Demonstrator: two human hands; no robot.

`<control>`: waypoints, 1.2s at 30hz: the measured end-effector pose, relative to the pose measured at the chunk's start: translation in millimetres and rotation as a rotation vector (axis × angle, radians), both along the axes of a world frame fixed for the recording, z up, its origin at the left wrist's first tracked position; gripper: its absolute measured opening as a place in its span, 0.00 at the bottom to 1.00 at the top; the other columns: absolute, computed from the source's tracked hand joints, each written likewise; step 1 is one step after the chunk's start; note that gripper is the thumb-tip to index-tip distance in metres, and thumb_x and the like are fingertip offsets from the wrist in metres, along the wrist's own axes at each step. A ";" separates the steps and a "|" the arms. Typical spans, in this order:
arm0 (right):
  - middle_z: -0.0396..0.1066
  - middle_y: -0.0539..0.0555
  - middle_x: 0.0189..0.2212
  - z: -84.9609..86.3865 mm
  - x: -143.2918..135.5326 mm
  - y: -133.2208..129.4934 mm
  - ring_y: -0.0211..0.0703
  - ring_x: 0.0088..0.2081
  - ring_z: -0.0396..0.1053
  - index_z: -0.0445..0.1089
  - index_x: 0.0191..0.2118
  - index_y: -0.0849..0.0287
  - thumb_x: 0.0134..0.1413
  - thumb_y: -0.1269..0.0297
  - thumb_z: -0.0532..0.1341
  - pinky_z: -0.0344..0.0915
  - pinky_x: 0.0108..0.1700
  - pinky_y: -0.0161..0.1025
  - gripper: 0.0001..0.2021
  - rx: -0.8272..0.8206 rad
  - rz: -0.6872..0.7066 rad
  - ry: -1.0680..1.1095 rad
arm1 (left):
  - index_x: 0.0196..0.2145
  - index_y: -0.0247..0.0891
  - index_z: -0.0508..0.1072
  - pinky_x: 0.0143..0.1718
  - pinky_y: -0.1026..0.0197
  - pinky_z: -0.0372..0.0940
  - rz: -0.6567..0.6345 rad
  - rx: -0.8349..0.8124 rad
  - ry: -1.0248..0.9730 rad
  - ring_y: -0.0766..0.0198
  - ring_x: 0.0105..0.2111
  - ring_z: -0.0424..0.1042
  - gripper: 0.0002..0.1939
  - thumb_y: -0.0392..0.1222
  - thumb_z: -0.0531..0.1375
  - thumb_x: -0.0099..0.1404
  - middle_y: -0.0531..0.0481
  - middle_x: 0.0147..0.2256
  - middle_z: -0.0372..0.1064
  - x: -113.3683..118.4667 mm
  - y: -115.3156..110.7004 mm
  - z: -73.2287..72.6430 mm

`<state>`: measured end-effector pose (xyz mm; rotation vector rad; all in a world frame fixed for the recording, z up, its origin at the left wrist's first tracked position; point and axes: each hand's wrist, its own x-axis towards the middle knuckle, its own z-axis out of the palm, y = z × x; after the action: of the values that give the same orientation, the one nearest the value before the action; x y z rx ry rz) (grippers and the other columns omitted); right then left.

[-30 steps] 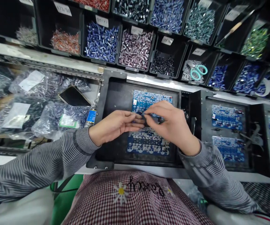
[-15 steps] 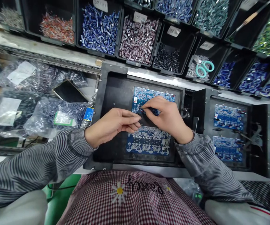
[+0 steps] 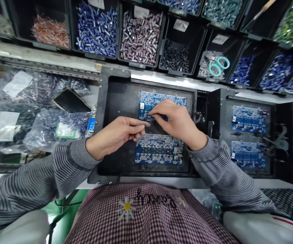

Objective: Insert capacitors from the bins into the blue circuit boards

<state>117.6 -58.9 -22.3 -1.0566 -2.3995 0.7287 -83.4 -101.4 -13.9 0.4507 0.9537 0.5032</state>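
My right hand (image 3: 173, 118) is closed in a pinch, its thumb and fingertip down at the lower left part of the upper blue circuit board (image 3: 148, 98). Whatever sits between those fingertips is too small to name. Just to the left, my left hand (image 3: 122, 134) has its thumb pressed against its fingers. A tiny bluish speck shows at the left thumb tip, but its kind is unclear. Below both hands lies the lower circuit board (image 3: 159, 152), dotted with small parts. The two boards rest in a black frame tray (image 3: 121, 98), and my right hand hides part of the upper one.
Black bins of capacitors, blue (image 3: 98, 30) and purple-brown (image 3: 141, 37), line the back. Turquoise-handled scissors (image 3: 218, 66) lie in another bin. Bagged parts (image 3: 6, 118) and a phone (image 3: 71, 100) are on the left. More framed boards (image 3: 249, 118) stand at right.
My right fingertips have come down closer to the upper board, near its lower left. My left hand keeps nearly the same pinch. The whole view has shifted slightly.
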 end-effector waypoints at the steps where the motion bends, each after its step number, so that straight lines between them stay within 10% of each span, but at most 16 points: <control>1: 0.75 0.52 0.33 -0.9 0.3 0.6 0.43 0.39 0.69 0.73 0.36 0.57 0.57 0.74 0.54 0.65 0.46 0.43 0.11 -0.001 0.000 0.002 | 0.41 0.30 0.78 0.28 0.69 0.57 0.000 0.000 -0.009 0.74 0.25 0.62 0.10 0.33 0.62 0.62 0.50 0.27 0.67 -0.1 0.7 -0.2; 14: 0.74 0.52 0.33 28.1 10.0 -13.9 0.42 0.38 0.69 0.74 0.36 0.55 0.58 0.67 0.57 0.66 0.44 0.43 0.07 -0.024 0.011 0.042 | 0.34 0.28 0.76 0.33 0.67 0.63 -0.020 0.007 -0.069 0.69 0.31 0.71 0.07 0.31 0.57 0.65 0.45 0.31 0.72 13.3 6.6 4.8; 26: 0.70 0.54 0.27 11.0 30.2 -1.8 0.46 0.35 0.66 0.70 0.29 0.57 0.57 0.67 0.56 0.64 0.41 0.46 0.08 0.003 -0.104 -0.185 | 0.33 0.29 0.77 0.21 0.70 0.56 -0.111 0.115 0.149 0.74 0.21 0.63 0.09 0.40 0.62 0.62 0.50 0.24 0.68 22.7 7.5 5.1; 36: 0.72 0.52 0.31 13.5 28.6 -7.7 0.45 0.38 0.68 0.72 0.33 0.55 0.55 0.62 0.62 0.65 0.43 0.46 0.04 -0.008 -0.109 -0.083 | 0.37 0.29 0.76 0.32 0.68 0.65 -0.030 0.064 0.041 0.67 0.31 0.73 0.05 0.33 0.60 0.64 0.44 0.32 0.74 20.5 6.1 1.1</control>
<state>146.2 -66.6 -8.9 -1.2323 -2.3874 0.6694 -62.9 -95.3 -12.8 0.5341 0.9713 0.5000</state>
